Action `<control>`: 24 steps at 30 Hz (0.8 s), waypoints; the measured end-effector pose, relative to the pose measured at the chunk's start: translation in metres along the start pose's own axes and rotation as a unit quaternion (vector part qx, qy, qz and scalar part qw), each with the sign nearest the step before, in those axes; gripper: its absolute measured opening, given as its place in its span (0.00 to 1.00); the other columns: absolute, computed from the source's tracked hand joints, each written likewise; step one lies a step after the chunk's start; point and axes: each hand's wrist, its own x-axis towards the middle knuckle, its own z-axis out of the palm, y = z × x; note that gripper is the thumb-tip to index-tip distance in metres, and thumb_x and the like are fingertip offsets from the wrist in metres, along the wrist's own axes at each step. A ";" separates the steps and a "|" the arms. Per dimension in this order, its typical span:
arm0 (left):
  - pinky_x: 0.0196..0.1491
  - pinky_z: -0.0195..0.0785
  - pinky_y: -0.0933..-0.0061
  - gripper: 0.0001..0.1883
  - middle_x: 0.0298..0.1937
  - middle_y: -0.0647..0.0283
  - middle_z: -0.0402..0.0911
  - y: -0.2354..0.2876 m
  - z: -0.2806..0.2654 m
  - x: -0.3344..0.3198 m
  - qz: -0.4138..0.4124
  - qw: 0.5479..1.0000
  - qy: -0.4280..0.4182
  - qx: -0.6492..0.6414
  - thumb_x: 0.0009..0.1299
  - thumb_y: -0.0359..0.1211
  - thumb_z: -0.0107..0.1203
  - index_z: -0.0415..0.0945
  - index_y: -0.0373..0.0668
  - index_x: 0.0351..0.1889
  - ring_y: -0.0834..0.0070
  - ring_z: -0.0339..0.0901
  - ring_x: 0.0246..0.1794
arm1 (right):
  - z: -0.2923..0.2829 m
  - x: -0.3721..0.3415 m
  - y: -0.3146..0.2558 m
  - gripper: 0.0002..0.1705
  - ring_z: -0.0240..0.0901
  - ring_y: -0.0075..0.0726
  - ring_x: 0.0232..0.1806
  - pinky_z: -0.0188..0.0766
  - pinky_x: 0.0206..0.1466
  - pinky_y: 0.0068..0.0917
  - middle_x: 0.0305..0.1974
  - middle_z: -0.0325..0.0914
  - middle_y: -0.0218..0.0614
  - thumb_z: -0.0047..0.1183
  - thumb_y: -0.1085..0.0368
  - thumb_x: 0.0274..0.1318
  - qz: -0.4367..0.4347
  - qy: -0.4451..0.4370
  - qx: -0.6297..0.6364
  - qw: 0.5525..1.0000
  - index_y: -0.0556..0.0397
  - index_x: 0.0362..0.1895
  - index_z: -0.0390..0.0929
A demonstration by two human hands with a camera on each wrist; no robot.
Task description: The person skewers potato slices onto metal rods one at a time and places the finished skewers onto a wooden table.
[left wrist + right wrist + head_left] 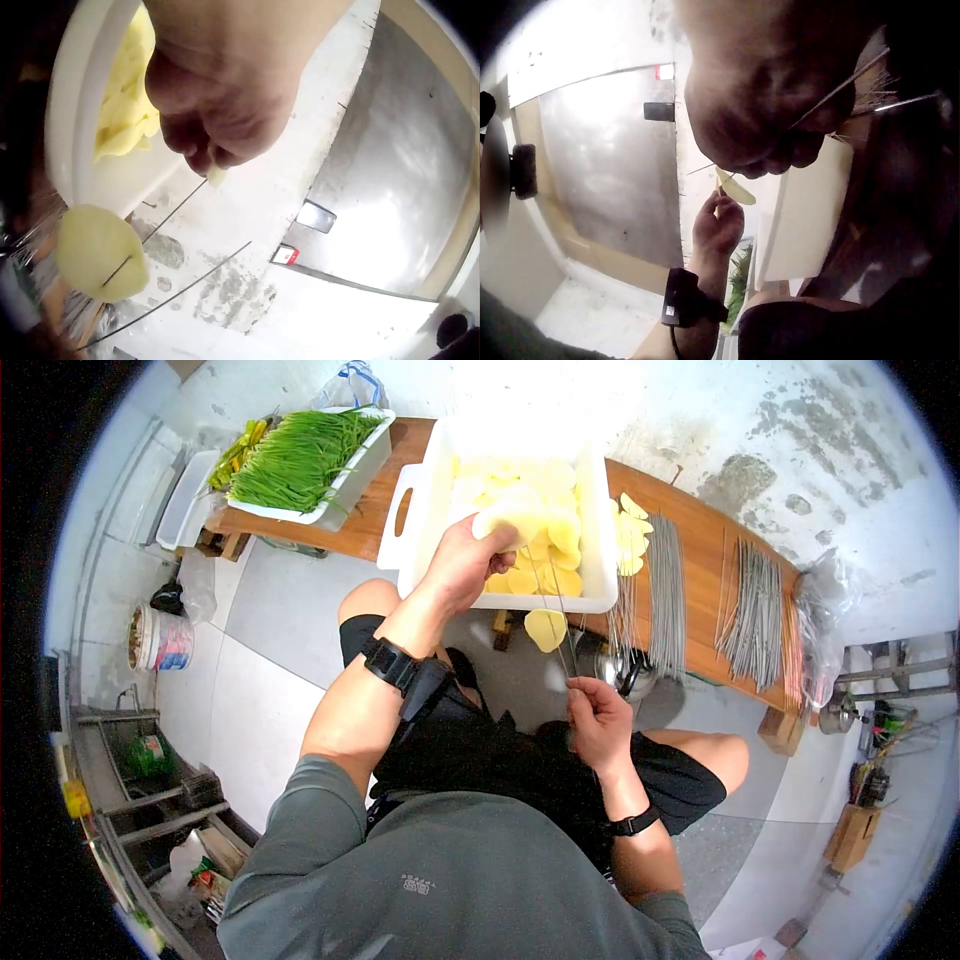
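Observation:
My left hand [465, 565] grips pale yellow potato slices [508, 520] over the front of a white tub [606, 588]. In the left wrist view its fingertips pinch a slice [217, 176] right at the tip of a thin metal skewer [176, 211]. Lower down, my right hand [600, 722] holds two skewers by their near ends, their points slanting up towards the left hand. One round potato slice [545, 630] is threaded on a skewer between the hands. More slices [525, 575] lie piled inside the tub.
The tub stands on a wooden bench [715, 575]. To its right are loose potato slices [630, 538] and bundles of skewers [668, 595]. A white crate of green chives [305, 460] stands at the left. A metal bowl [640, 678] is below the bench.

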 end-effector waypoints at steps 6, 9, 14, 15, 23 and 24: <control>0.26 0.61 0.82 0.10 0.33 0.69 0.75 0.002 0.008 -0.003 0.002 1.000 0.016 -0.018 0.68 0.30 0.54 0.73 0.39 0.45 0.83 0.66 0.23 | -0.006 0.000 -0.002 0.10 0.69 0.18 0.30 0.68 0.36 0.19 0.29 0.78 0.28 0.55 0.68 0.60 0.000 -0.011 -0.046 0.999 0.60 0.44 0.79; 0.25 0.60 0.82 0.09 0.33 0.69 0.75 -0.001 0.006 -0.001 0.009 0.999 0.010 -0.031 0.69 0.30 0.54 0.73 0.39 0.45 0.83 0.65 0.22 | -0.006 0.000 -0.004 0.10 0.70 0.19 0.30 0.69 0.36 0.20 0.29 0.79 0.31 0.55 0.68 0.60 0.004 -0.005 -0.073 0.997 0.59 0.44 0.79; 0.24 0.59 0.83 0.09 0.32 0.68 0.75 -0.004 0.010 0.000 0.009 0.999 0.018 -0.033 0.69 0.31 0.53 0.73 0.39 0.44 0.83 0.64 0.21 | -0.009 -0.001 -0.006 0.10 0.70 0.18 0.30 0.69 0.36 0.19 0.29 0.79 0.31 0.55 0.68 0.60 -0.003 -0.008 -0.078 0.997 0.59 0.44 0.80; 0.24 0.59 0.83 0.08 0.32 0.67 0.75 -0.005 0.009 0.000 0.012 0.999 0.008 -0.035 0.69 0.31 0.53 0.73 0.40 0.44 0.83 0.64 0.21 | -0.009 -0.001 -0.006 0.10 0.70 0.18 0.30 0.69 0.36 0.19 0.29 0.79 0.32 0.55 0.68 0.60 0.005 -0.009 -0.074 0.997 0.59 0.43 0.80; 0.26 0.62 0.81 0.07 0.31 0.65 0.76 -0.007 0.014 -0.005 0.007 0.999 0.018 -0.047 0.68 0.28 0.51 0.73 0.39 0.43 0.82 0.66 0.22 | -0.001 -0.003 0.008 0.09 0.65 0.14 0.27 0.63 0.31 0.15 0.27 0.73 0.23 0.52 0.71 0.62 -0.052 0.011 -0.055 0.997 0.61 0.45 0.78; 0.27 0.63 0.80 0.07 0.31 0.65 0.76 -0.010 0.015 -0.006 -0.005 1.000 0.011 -0.023 0.68 0.28 0.52 0.73 0.39 0.43 0.82 0.67 0.22 | 0.001 -0.003 0.008 0.08 0.65 0.14 0.27 0.63 0.30 0.15 0.27 0.73 0.23 0.52 0.71 0.63 -0.048 0.018 -0.044 0.998 0.61 0.44 0.78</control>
